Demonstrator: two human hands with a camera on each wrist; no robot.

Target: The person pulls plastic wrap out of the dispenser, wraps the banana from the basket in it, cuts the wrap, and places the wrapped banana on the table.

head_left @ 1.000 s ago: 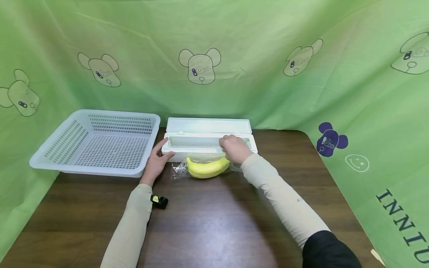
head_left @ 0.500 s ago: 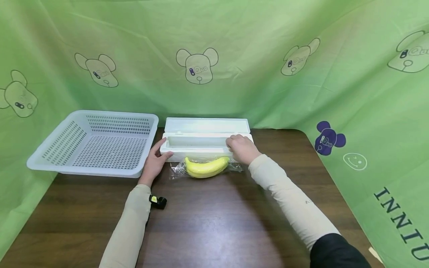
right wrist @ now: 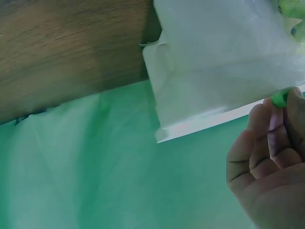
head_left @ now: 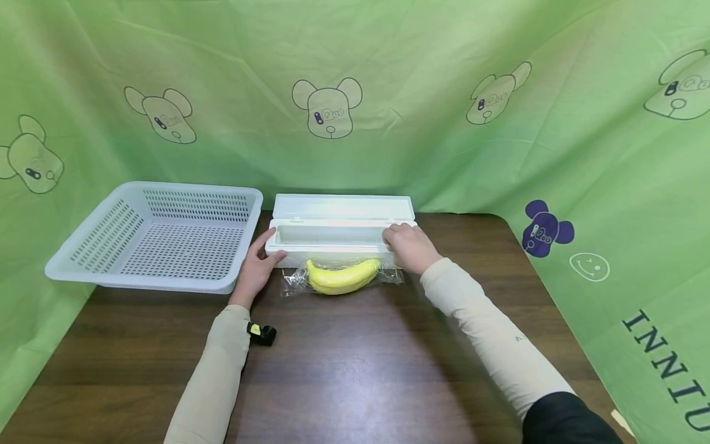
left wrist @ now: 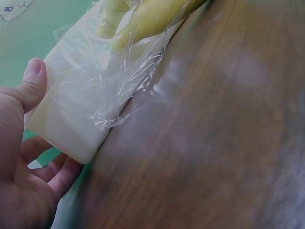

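A long white cling film dispenser [head_left: 333, 256] lies near the back of the table, its lid [head_left: 344, 206] raised. My left hand [head_left: 255, 271] holds its left end, thumb at the front; in the left wrist view the fingers reach round the far corner. Toward the right end, my right hand [head_left: 413, 248] is at the trough's front edge. There, thumb and fingertips pinch a small green slider [right wrist: 280, 98], partly hidden by the fingers. A yellow banana [head_left: 342, 279] lies against the dispenser's front, with clear crinkled film [left wrist: 128, 90] spreading past both its ends.
A pale blue slotted basket [head_left: 161, 285] stands to the left, close to my left hand. Behind the dark wooden table [head_left: 344, 370] hangs a green printed cloth [head_left: 238, 148], which also covers both sides.
My right hand has slid rightward along the dispenser toward its right end. The left hand keeps its hold on the other end, and the banana stays in place.
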